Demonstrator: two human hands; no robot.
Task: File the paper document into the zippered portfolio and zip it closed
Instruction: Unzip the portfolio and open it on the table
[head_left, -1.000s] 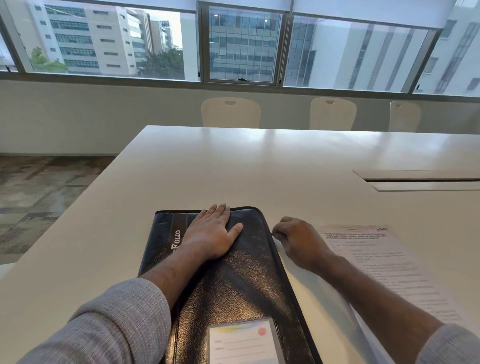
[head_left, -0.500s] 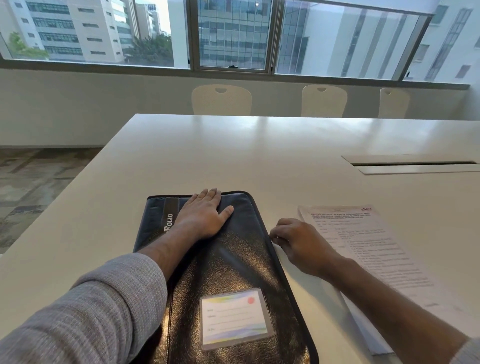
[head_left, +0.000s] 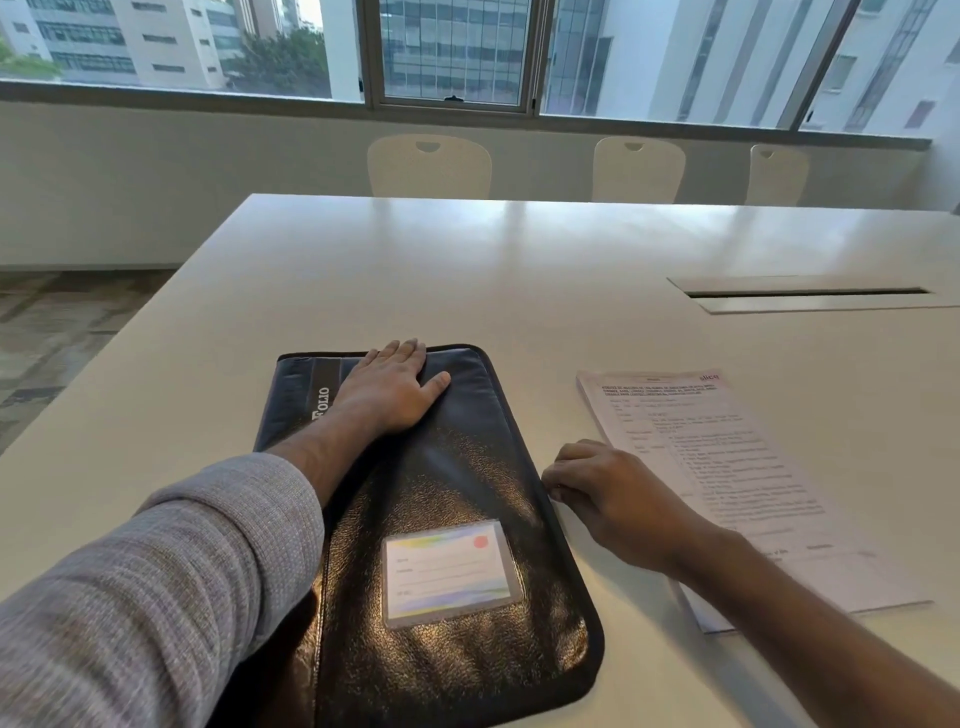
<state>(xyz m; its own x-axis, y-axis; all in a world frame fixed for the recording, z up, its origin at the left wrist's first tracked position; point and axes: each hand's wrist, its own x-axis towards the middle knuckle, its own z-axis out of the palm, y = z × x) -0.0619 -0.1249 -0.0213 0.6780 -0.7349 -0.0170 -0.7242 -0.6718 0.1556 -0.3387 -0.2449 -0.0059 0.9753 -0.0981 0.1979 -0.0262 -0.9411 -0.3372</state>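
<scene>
Portfolio (head_left: 457, 499): soft, slick; left hand (head_left: 392, 387) flat on top, right hand (head_left: 608, 493) pinching its right-edge zipper; limp paper (head_left: 769, 467) beside.

Black grained portfolio (head_left: 457, 467), white printed paper document (head_left: 727, 467), grey knit sleeve (head_left: 156, 571), white table (head_left: 467, 270)

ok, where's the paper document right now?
Head view: paper document lies flat on the table, right of the portfolio, beside the right hand.

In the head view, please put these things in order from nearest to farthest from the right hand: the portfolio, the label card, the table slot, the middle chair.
From the right hand:
1. portfolio, touching, left
2. label card, lower left
3. table slot, beyond, right
4. middle chair, far side
</scene>
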